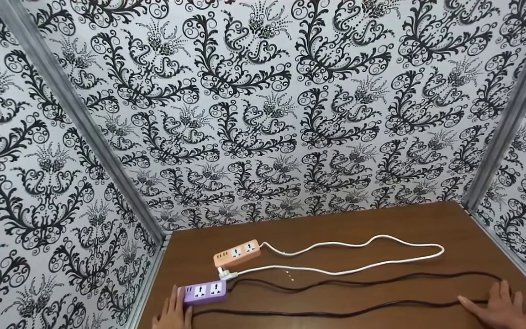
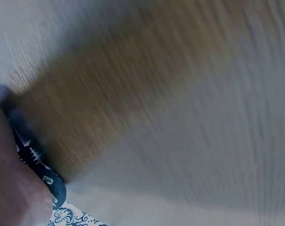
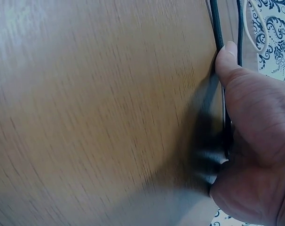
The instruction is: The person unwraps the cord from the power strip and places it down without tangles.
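A purple power strip [image 1: 202,293] lies near the front left of the table in the head view. My left hand [image 1: 171,313] rests at its left end, fingers extended against the strip. The strip's dark cord [image 1: 318,314] runs right in a long loop and comes back toward my left thumb. At the loop's right end, my right hand [image 1: 500,307] lies on the cord with fingers spread; in the right wrist view its thumb [image 3: 231,59] touches the cord. The left wrist view is blurred; a dark object [image 2: 43,172] beside the left hand [image 2: 18,188] is unclear there.
Behind the purple strip lies an orange power strip [image 1: 237,254], its white cord [image 1: 381,263] looped to the right and its white plug [image 1: 226,273] just in front of it. Patterned walls [image 1: 267,128] with grey corner posts [image 1: 509,109] enclose the brown table [image 1: 345,224].
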Demonstrator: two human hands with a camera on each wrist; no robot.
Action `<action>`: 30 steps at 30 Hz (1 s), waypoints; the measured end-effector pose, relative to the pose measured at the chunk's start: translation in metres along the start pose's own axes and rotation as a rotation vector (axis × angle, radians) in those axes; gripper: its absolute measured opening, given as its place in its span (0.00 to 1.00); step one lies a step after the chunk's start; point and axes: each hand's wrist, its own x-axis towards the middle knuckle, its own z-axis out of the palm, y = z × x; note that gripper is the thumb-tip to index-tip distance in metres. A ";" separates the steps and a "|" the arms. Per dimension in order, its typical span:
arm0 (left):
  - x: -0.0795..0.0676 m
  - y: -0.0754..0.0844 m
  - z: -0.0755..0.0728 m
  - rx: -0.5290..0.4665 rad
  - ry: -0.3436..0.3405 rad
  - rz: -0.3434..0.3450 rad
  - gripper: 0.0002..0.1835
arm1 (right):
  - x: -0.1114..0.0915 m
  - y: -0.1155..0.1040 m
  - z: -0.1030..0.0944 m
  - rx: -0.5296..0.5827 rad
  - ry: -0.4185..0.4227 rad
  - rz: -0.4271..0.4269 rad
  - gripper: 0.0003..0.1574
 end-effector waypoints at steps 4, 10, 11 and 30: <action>-0.002 0.001 0.002 -0.001 0.043 0.007 0.35 | 0.006 0.007 0.002 -0.010 -0.013 0.035 0.82; -0.004 0.007 0.003 -0.029 0.121 0.022 0.36 | 0.018 0.018 0.008 -0.045 -0.016 0.136 0.88; -0.004 0.007 0.003 -0.031 0.128 0.021 0.36 | 0.019 0.019 0.010 -0.053 -0.006 0.151 0.88; -0.002 0.004 0.000 -0.030 0.036 -0.032 0.36 | 0.035 0.031 0.031 -0.095 0.148 0.242 0.88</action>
